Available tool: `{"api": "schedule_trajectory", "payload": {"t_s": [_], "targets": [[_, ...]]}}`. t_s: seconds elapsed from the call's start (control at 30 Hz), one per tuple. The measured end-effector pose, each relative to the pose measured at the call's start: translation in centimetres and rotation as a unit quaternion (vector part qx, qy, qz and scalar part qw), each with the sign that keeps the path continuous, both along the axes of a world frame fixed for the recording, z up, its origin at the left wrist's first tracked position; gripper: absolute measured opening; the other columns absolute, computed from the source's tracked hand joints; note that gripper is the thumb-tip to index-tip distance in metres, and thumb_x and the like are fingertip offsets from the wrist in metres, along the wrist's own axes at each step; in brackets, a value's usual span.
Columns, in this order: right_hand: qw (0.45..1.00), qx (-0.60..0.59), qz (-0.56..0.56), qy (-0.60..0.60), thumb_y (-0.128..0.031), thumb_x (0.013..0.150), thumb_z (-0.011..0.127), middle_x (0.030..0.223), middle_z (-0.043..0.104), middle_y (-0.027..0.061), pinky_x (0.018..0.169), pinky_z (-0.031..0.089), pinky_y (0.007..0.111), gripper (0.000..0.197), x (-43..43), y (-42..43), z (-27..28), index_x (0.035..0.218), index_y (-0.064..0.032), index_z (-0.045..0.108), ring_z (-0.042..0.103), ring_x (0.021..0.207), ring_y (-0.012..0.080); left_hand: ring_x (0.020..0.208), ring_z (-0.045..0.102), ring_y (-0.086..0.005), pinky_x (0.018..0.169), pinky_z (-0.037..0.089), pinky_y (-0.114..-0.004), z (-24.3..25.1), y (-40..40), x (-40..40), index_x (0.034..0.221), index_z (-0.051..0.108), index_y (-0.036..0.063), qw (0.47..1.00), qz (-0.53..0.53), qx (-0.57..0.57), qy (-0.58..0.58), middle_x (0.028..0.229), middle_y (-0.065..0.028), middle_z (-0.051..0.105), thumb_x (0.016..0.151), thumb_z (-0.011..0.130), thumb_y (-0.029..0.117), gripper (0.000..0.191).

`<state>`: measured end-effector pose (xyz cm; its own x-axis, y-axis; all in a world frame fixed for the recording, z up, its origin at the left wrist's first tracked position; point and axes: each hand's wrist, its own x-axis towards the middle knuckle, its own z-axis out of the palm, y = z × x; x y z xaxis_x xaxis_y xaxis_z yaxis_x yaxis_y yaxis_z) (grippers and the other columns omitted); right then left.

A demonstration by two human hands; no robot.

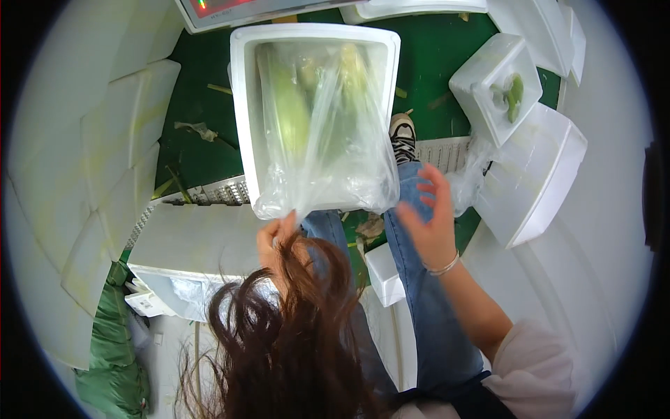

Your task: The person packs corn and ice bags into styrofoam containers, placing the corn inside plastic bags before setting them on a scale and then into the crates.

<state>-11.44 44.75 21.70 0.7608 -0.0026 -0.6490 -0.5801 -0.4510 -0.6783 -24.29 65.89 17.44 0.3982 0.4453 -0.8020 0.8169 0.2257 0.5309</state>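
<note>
A white foam box (239,115) stands before me, lined with a clear plastic bag (361,152). Inside the bag lie pale green ears that look like corn in their husks (290,115). At the box's near edge my left hand (277,243) pinches the gathered bag film between its fingers; hair partly covers that hand. My right hand (432,220), slightly blurred, is raised over my right knee with its fingers apart. It holds nothing and is right of the bag's near corner.
A scale with a lit red display (230,8) is beyond the box. Foam boxes (539,162) stand at the right, one holding something green (514,97). Large white foam blocks (125,115) line the left. Leaf scraps (199,130) litter the green floor (434,57). A small white box (386,272) sits between my legs.
</note>
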Motion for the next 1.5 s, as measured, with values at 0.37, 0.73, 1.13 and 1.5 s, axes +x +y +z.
{"api": "schedule_trajectory", "payload": {"t_s": [0.37,0.73,1.13,1.5], "targets": [[0.982,0.075,0.160,-0.061,-0.003,0.081,0.056,0.117,0.054,0.0180,0.075,0.052,0.035,0.030,6.3,9.1,-8.7,0.110,-0.0094,0.059,0.061,0.091,0.0301,0.093,0.060,-0.0229,0.085,0.047,-0.038,4.6,1.0,4.7,0.109,0.059,0.0048,0.979,0.185,0.083,-0.025,0.102,-0.0115,0.060,0.090,0.052,0.018,0.024],[0.624,0.426,-0.546,0.361,-0.023,0.091,0.050,0.110,0.059,0.0112,0.088,0.047,0.039,0.030,-2.8,7.4,-6.4,0.112,-0.0015,0.054,0.059,0.098,0.0268,0.088,0.064,-0.0198,0.067,0.053,-0.032,-9.1,0.2,14.7,0.107,0.059,-0.0035,0.894,-0.160,-0.402,0.117,0.090,-0.0095,0.065,0.089,0.055,0.048,0.055],[0.961,0.071,0.195,-0.181,0.002,0.075,0.057,0.111,0.049,0.0209,0.088,0.045,0.039,0.055,7.0,10.0,-7.9,0.127,-0.0016,0.041,0.053,0.097,0.0401,0.090,0.057,-0.0250,0.089,0.042,-0.041,-0.3,4.5,23.6,0.094,0.062,0.0031,0.252,-0.913,0.227,-0.228,0.088,-0.0125,0.062,0.072,0.060,0.011,0.023],[0.691,0.259,-0.627,0.251,-0.022,0.081,0.061,0.078,0.061,0.0063,0.057,0.052,0.032,0.018,5.7,12.1,-12.1,0.087,-0.0055,0.062,0.060,0.068,0.0174,0.101,0.053,-0.0346,0.082,0.046,-0.041,-2.9,-1.4,14.8,0.116,0.054,0.0013,0.779,-0.521,0.221,-0.269,0.117,-0.0153,0.052,0.072,0.059,-0.003,0.045]]}}
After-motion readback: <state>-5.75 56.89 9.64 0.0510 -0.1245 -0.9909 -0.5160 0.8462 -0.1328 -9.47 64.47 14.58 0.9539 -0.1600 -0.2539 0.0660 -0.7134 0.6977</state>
